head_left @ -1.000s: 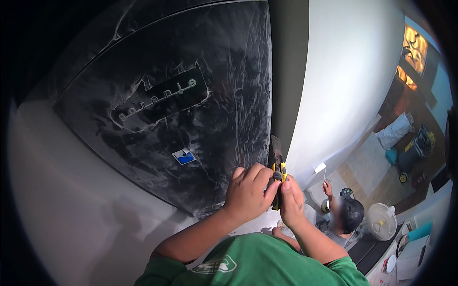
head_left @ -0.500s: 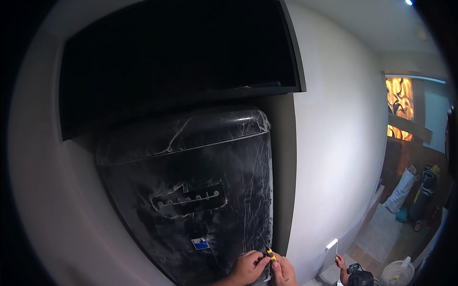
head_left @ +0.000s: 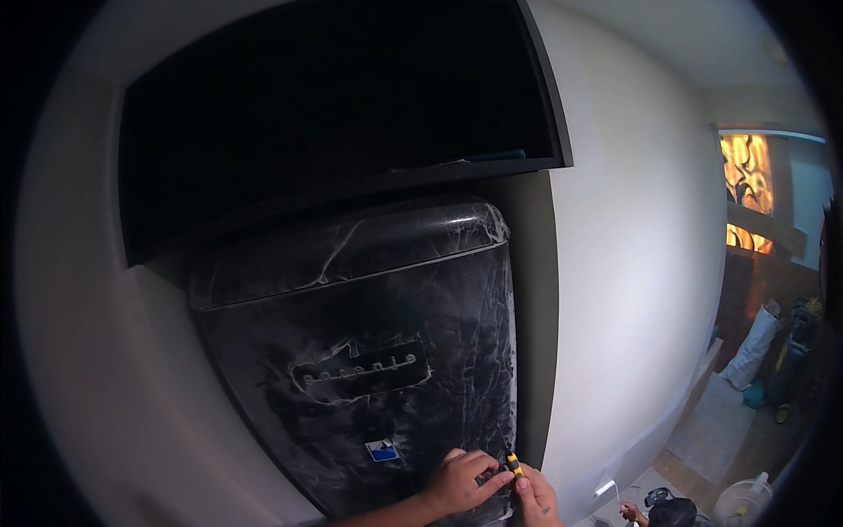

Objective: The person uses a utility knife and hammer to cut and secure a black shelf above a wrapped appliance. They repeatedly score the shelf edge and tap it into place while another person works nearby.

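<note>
View shifted; two hands (head_left: 465, 483) (head_left: 537, 499), one cutter (head_left: 515, 465), right-held, left grip unclear.

The refrigerator (head_left: 360, 241) is set below the overhead cabinet (head_left: 334, 97). On its door (head_left: 470, 338), the sticker (head_left: 382, 451) is placed under the badge (head_left: 362, 369). Before the door's right edge, the cutter (head_left: 515, 465) is held in the right grip (head_left: 536, 499), left grip (head_left: 465, 483) alongside. Farther right, a co-worker (head_left: 674, 512) is seen left of the fan (head_left: 742, 505).

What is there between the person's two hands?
In the head view, a yellow-and-black knife is between the left hand and the right hand.
</note>
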### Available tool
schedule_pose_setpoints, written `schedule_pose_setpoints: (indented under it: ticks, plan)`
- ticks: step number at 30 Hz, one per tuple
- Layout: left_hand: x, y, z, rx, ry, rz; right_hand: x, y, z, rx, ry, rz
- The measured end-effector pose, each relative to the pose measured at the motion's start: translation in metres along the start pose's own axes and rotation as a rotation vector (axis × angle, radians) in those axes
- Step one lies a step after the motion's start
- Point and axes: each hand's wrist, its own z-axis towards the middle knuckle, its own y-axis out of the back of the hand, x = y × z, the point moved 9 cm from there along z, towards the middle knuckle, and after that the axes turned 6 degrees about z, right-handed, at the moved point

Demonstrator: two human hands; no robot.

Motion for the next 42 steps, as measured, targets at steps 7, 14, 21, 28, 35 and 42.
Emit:
schedule_pose_setpoints:
  ticks: [7,14,21,28,35,42]
  plan:
    - [0.058,-0.088,-0.028,0.309,0.579,-0.815,0.007,0.002,0.004,-0.003,0.049,-0.035]
    - [0.059,-0.112,-0.043,0.521,0.728,-1.294,0.010,0.001,0.000,0.044,0.026,-0.031]
    - [0.061,-0.115,-0.049,0.462,0.760,-1.510,0.015,-0.004,0.002,0.060,0.025,0.011]
    - [0.077,-0.099,-0.051,0.386,0.618,-1.197,0.026,-0.016,0.001,0.028,0.088,-0.038]
    - [0.065,-0.022,-0.033,0.280,0.441,-0.651,0.033,-0.043,0.010,0.010,0.120,-0.012]
    - [0.036,0.083,0.016,0.186,0.091,-0.207,0.021,-0.053,0.050,-0.018,-0.208,0.330]
